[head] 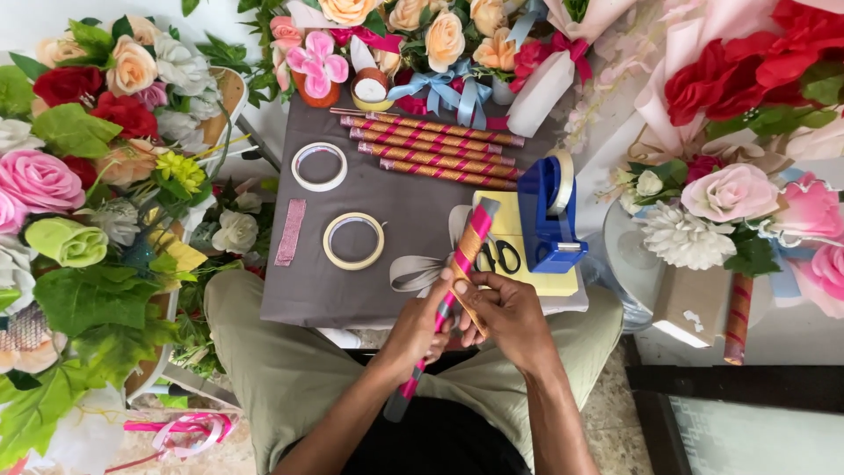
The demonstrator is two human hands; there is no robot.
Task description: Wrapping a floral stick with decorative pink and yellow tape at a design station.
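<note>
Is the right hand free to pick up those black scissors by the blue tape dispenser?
Probably not yet. The right hand and left hand both grip the striped stick. The scissors lie uncovered just beyond, so only that full grip hinders it.

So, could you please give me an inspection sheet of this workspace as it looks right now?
Surface: small table under a grey cloth.
Job's things: striped stick, pink and gold, gripped by both hands; five finished sticks lie in a row.
Clutter: two tape rolls, blue tape dispenser, scissors, yellow pad, grey ribbon, pink strip.
Hands: left hand and right hand both closed on the stick.
Cables: nothing seen.
Surroundings: artificial flowers on both sides and behind.
</note>
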